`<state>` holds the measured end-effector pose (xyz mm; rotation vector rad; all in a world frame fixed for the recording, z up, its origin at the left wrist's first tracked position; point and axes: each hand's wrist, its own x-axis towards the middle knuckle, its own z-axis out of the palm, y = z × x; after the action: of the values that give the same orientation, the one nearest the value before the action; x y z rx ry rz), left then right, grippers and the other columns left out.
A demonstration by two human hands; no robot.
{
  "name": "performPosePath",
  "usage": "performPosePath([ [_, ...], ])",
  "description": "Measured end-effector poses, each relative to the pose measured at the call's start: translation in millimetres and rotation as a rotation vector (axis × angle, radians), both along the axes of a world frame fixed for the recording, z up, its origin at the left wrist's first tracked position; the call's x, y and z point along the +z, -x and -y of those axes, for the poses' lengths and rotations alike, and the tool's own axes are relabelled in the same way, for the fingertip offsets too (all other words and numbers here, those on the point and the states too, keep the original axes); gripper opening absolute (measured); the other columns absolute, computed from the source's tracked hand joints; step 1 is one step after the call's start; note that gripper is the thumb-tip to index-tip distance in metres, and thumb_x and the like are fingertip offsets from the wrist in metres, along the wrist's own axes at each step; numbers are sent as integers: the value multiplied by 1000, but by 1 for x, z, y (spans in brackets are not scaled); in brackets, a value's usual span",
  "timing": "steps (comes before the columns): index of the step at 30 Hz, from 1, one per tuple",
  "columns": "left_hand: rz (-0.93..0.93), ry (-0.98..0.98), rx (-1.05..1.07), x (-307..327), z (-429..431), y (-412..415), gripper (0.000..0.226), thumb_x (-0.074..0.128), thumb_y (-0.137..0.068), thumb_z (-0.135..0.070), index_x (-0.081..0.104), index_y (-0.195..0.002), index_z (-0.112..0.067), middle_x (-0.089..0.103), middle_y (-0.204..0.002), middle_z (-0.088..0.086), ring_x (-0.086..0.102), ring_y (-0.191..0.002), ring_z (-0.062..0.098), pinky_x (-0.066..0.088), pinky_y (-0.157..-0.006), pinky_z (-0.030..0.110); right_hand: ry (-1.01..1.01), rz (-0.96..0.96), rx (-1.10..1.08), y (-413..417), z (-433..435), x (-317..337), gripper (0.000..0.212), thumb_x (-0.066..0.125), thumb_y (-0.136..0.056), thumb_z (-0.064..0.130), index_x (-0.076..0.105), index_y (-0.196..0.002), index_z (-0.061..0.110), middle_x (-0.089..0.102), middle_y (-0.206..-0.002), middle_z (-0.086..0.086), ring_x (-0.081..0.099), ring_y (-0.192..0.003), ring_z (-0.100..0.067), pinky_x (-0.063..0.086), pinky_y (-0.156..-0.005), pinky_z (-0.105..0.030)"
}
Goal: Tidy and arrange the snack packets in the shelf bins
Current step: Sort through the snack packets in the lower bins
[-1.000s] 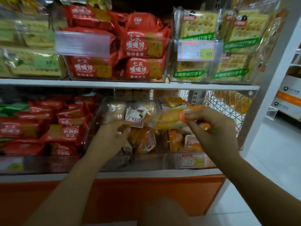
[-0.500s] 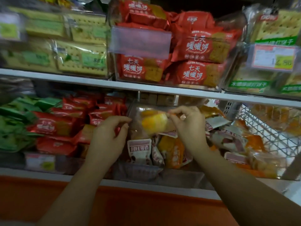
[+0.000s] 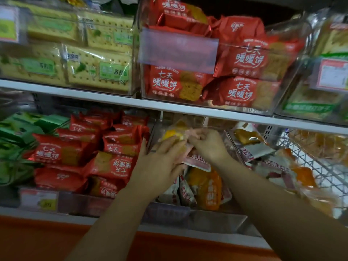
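Note:
A clear-wrapped yellow cake packet [image 3: 172,133] is at the top back of the middle clear bin [image 3: 188,213] on the lower shelf. My right hand [image 3: 207,146] pinches the packet's right end. My left hand [image 3: 160,164] lies over its front with fingers spread against it. Below the hands, orange and white snack packets [image 3: 203,187] stand in the same bin. More of the same packets [image 3: 252,146] lie loosely in the bin to the right.
Red biscuit packets [image 3: 111,155] fill the bin on the left, green packets [image 3: 17,144] sit beyond them. The upper shelf [image 3: 113,101] carries bins of yellow crackers [image 3: 79,59] and red packets [image 3: 226,76]. A wire basket [image 3: 318,166] is at right.
The view has swung left and closer. My right hand carried the yellow packet into the middle bin, and my left hand came over from the left to press on it.

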<state>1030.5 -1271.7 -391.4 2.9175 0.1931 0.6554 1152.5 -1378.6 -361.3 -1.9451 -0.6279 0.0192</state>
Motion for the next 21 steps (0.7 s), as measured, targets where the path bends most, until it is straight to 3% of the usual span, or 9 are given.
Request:
performPosePath([
  [2, -73, -100, 36, -2, 1, -5, 64, 35, -93, -57, 1, -146, -44, 12, -157, -12, 25, -140, 18, -5, -112, 55, 156, 95, 90, 3, 11, -1, 11, 59, -90, 18, 69, -95, 14, 68, -95, -3, 63, -89, -15, 51, -86, -33],
  [4, -106, -173, 64, -4, 1, -7, 61, 35, -93, -55, 6, -146, -44, 14, -156, -9, 29, -138, 21, -5, -111, 58, 272, 163, 158, 4, 27, 1, 28, 58, -91, 25, 64, -113, 10, 67, -111, -5, 62, -99, -14, 50, -91, -32],
  [7, -141, -241, 96, -4, 3, -11, 57, 39, -95, -48, 13, -145, -42, 12, -158, -5, 30, -138, 24, -3, -110, 61, 608, 338, 245, 4, 47, 2, 49, 65, -83, 40, 54, -127, 20, 62, -118, -2, 58, -106, -19, 47, -88, -32],
  [9, -157, -248, 123, -4, 3, -13, 58, 40, -96, -44, 11, -146, -41, 10, -158, -4, 29, -138, 25, -2, -111, 60, 880, 465, 231, 1, 50, -1, 69, 67, -75, 50, 44, -134, 23, 56, -129, -1, 51, -116, -23, 40, -97, -37],
  [11, -134, -277, 156, -4, 2, -13, 60, 42, -96, -36, 9, -146, -40, 13, -157, -1, 31, -137, 25, 1, -112, 58, 1000, 535, 162, -1, 45, -8, 79, 65, -73, 51, 36, -140, 22, 49, -138, -2, 46, -124, -25, 33, -105, -44],
  [15, -35, -301, 192, -7, 1, -10, 63, 43, -93, -16, 16, -147, -34, 29, -145, 2, 43, -125, 24, 7, -114, 52, 883, 684, 4, -3, 48, -10, 36, 50, -88, 26, 54, -124, 24, 64, -109, -4, 61, -97, -24, 51, -84, -37],
  [18, -14, -330, 164, -13, 0, -12, 57, 47, -94, -24, 24, -146, -33, 37, -143, -1, 50, -120, 23, 8, -113, 55, 656, 712, -51, -7, 68, -10, 44, 48, -87, 6, 57, -124, 28, 68, -106, -7, 64, -91, -25, 55, -74, -39],
  [21, -17, -342, 139, -16, 0, -14, 55, 50, -93, -34, 28, -144, -36, 36, -148, -1, 52, -121, 24, 9, -111, 57, 460, 828, -113, -8, 94, -1, 50, 57, -75, -7, 65, -117, 18, 71, -102, -11, 67, -86, -30, 57, -69, -40],
])
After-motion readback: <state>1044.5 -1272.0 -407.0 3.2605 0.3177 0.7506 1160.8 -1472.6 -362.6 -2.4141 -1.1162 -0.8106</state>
